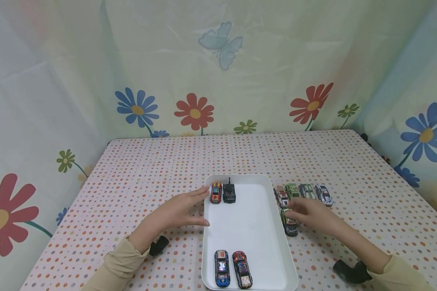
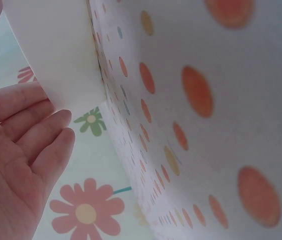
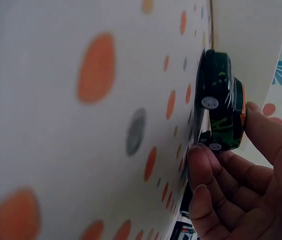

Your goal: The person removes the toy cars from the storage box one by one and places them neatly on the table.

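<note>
A white tray lies mid-table. It holds a red car and a black tank-like car at its far left, and a blue car and a dark red car at its near left. My left hand rests against the tray's left rim with straight fingers beside the tray wall. My right hand lies just right of the tray and pinches a green-and-black car between thumb and fingers, still on the cloth.
Several more toy cars stand in a row on the dotted tablecloth beyond my right hand. Flowered curtains enclose the table at the back and on both sides.
</note>
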Demonstrator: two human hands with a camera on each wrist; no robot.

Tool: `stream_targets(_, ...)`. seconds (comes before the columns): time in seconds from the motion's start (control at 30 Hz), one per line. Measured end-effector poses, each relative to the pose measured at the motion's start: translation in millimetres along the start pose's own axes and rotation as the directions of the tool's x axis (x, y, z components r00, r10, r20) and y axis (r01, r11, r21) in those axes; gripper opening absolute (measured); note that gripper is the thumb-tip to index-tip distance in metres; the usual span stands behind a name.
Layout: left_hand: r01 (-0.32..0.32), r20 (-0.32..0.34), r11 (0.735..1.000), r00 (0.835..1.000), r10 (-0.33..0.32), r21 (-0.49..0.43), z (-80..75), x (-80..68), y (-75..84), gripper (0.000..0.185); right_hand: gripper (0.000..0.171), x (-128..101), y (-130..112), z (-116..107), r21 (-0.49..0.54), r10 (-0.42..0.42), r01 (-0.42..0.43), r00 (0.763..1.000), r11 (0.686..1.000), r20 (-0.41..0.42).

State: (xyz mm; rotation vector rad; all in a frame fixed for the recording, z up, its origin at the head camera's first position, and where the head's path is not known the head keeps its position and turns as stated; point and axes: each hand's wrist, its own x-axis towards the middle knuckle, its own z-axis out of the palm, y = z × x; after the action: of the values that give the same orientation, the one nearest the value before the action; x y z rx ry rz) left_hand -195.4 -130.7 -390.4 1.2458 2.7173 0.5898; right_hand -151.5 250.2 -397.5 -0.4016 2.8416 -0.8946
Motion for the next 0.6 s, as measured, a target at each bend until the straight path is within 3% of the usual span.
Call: stream_targets(0.6,0.017,0.007,1.0,1.0,-0.017,-0.001,-1.2,-0.1,2.2,0.089,0.023,2.1,-15.7,-3.0,-0.219,-0.058,0.047,0.997,0.975,-0.043)
